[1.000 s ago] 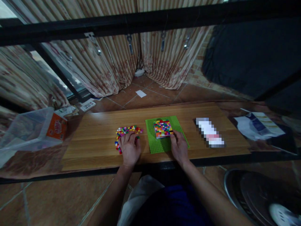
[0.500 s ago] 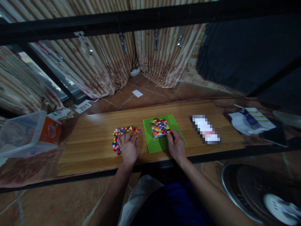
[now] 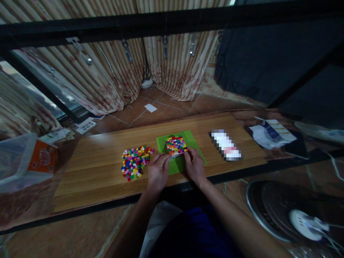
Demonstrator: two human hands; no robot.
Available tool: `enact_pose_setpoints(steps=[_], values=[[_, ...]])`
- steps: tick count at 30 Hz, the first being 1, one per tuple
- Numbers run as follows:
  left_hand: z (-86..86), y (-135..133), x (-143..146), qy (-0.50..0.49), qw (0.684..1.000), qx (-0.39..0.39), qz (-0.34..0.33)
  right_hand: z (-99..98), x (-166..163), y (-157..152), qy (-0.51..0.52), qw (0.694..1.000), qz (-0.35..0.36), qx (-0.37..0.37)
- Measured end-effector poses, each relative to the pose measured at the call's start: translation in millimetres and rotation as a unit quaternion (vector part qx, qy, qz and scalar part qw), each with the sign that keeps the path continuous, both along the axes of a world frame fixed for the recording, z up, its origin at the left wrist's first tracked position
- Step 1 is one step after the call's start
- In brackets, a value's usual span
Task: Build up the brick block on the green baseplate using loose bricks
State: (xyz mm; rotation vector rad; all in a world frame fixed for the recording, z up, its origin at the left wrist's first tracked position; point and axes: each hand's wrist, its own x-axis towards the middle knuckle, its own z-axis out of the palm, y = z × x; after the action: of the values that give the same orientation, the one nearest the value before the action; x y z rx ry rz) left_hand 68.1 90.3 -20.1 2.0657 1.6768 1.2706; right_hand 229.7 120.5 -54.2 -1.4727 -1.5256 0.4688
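Note:
A square block of many-coloured toy bricks (image 3: 176, 145), with a pale lower layer at its front edge, sits on a green studded baseplate (image 3: 176, 167). My right hand (image 3: 195, 165) grips the block at its front right corner, thumb in front and fingers along the side. Close to the block's front left corner is my left hand (image 3: 158, 173), its thumb and fingers pressed together. Whatever is between those fingertips is too small to make out. Loose small bricks (image 3: 135, 163) are heaped on the wood left of my left hand.
A blurred-out white and pink object (image 3: 227, 145) lies on the wooden tabletop (image 3: 94, 168) to the right. A clear plastic tub (image 3: 18, 161) with an orange label stands at far left. Papers (image 3: 274, 132) are at the right end. A power strip (image 3: 306, 224) rests on a dark round stool.
My left hand has moved right, from over the loose brick heap to the front left corner of the brick block. My right hand stays on the block. The whole view has shifted slightly.

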Motion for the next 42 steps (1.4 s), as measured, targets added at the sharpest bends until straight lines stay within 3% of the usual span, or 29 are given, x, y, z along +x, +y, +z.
enact_pose_setpoints(steps=[7,18,42], values=[[3.8,13.5,16.9,0.012,1.000,0.026,-0.011,-2.3,1.0,-0.2,0.006,1.000,0.011,0.003],[1.7,23.9,28.1,0.145,0.987,-0.063,0.002,1.3,0.2,-1.2,0.019,1.000,0.016,-0.007],[31.2,32.7,27.8,0.263,0.961,-0.078,-0.033,1.4,1.2,-0.8,0.008,1.000,0.020,-0.010]])
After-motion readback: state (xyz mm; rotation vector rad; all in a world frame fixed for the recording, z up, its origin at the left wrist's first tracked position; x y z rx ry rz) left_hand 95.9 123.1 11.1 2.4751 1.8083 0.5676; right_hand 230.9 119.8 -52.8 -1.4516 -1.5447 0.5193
